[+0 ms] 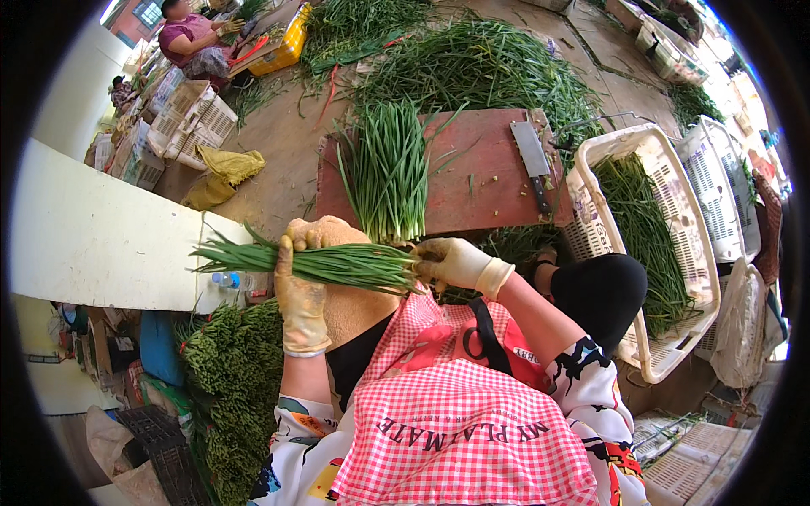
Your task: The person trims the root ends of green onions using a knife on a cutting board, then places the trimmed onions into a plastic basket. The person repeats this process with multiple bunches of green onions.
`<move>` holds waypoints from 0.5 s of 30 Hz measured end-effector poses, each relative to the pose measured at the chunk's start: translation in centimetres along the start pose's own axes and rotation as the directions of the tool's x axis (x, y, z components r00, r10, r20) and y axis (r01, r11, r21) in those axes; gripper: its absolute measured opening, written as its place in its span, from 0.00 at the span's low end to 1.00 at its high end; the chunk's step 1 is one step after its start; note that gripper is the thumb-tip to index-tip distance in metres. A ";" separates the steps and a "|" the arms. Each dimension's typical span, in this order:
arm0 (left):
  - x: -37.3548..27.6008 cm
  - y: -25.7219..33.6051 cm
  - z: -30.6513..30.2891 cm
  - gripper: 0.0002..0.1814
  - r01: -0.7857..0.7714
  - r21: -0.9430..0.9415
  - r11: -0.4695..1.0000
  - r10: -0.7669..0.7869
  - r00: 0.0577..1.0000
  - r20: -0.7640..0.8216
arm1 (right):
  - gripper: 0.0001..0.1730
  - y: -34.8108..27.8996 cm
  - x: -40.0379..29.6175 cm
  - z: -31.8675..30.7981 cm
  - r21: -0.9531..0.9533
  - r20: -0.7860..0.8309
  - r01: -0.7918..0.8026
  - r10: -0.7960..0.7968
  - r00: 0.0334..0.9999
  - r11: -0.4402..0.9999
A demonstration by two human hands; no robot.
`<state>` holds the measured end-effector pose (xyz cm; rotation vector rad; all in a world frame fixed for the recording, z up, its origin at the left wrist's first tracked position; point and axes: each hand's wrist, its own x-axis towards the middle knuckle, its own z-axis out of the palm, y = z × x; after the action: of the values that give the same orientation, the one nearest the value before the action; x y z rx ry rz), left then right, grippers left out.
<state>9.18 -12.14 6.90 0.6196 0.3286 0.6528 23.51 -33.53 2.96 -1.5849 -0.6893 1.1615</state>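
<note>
A bundle of green garlic chives [354,265] lies crosswise above my lap, leaf tips to the left and pale stem ends to the right. My left hand [300,291], in a stained work glove, wraps around its leafy half. At the stem ends, my gloved right hand [459,264] has its fingers closed on the stalks; its fingertips are partly hidden. A tan towel [354,310] covers my left thigh. Just ahead, a loose pile of chives [389,171] rests on a red board [468,196], stem ends towards me. A cleaver [530,152] lies at the board's right side.
A white plastic crate [712,316] of loose greens stands at my right. Beyond the board is a large heap of greens [468,63]. Tied bundles of flower-bud stalks [234,379] are stacked at left, below a white ledge [114,234]. Another person [193,41] sits at the far left.
</note>
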 end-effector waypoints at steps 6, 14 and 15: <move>-0.7 3.4 -4.6 0.11 -0.024 -0.139 0.990 0.013 0.997 -0.075 | 0.10 0.2 0.9 -0.4 0.051 -0.147 0.011 -0.003 0.989 0.999; -1.2 2.3 -5.9 0.09 -0.063 -0.241 0.968 0.036 0.993 -0.112 | 0.35 1.6 1.9 5.2 0.269 -0.072 0.349 -0.342 0.937 0.898; -1.2 2.2 -5.6 0.09 -0.064 -0.255 0.965 0.039 0.994 -0.100 | 0.30 1.0 2.8 6.5 0.310 -0.156 0.475 -0.449 0.880 0.824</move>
<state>4.60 -9.16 4.12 0.3499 0.3094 0.7623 18.48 -28.93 0.89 -1.0795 -0.7275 0.7980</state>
